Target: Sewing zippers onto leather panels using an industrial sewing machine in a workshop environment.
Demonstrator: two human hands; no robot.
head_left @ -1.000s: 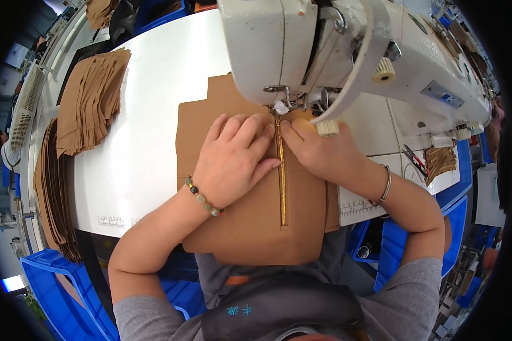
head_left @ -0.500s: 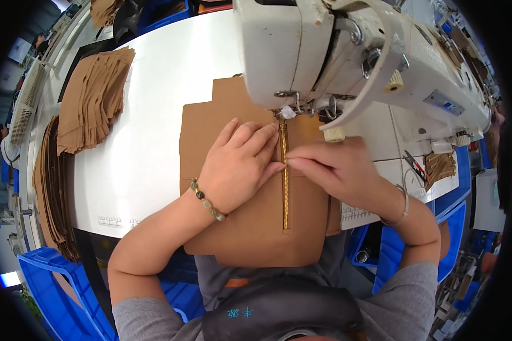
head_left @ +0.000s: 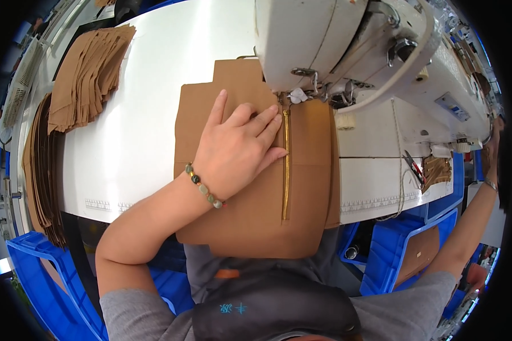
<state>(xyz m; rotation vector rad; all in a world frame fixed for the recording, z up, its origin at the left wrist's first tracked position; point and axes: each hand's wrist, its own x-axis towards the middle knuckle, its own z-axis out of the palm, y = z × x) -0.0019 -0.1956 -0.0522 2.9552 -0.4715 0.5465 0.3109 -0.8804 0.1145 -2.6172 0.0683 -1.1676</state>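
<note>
A brown fabric panel (head_left: 239,227) with a notched corner lies under the head of a white sewing machine (head_left: 310,45). A gold-toothed zipper (head_left: 286,170) runs lengthwise down the panel, its upper end close to the needle area. My left hand (head_left: 239,142) rests on the panel with its fingers spread, fingertips beside the zipper's left edge. Stretched far to the right, my right hand (head_left: 493,145) is by the outer end of the machine; its fingers are too dark and small to make out.
Brown fabric pieces (head_left: 91,79) are stacked at the left, with more folded pieces (head_left: 40,170) hanging over the edge. Red-handled snips (head_left: 413,167) lie beside small brown pieces (head_left: 437,173) at the right. Blue crates (head_left: 375,267) stand below the table.
My right hand has let go of the zipper and swung far right to the machine's end. My left hand stays on the panel, its fingers more spread. The whole view has shifted slightly.
</note>
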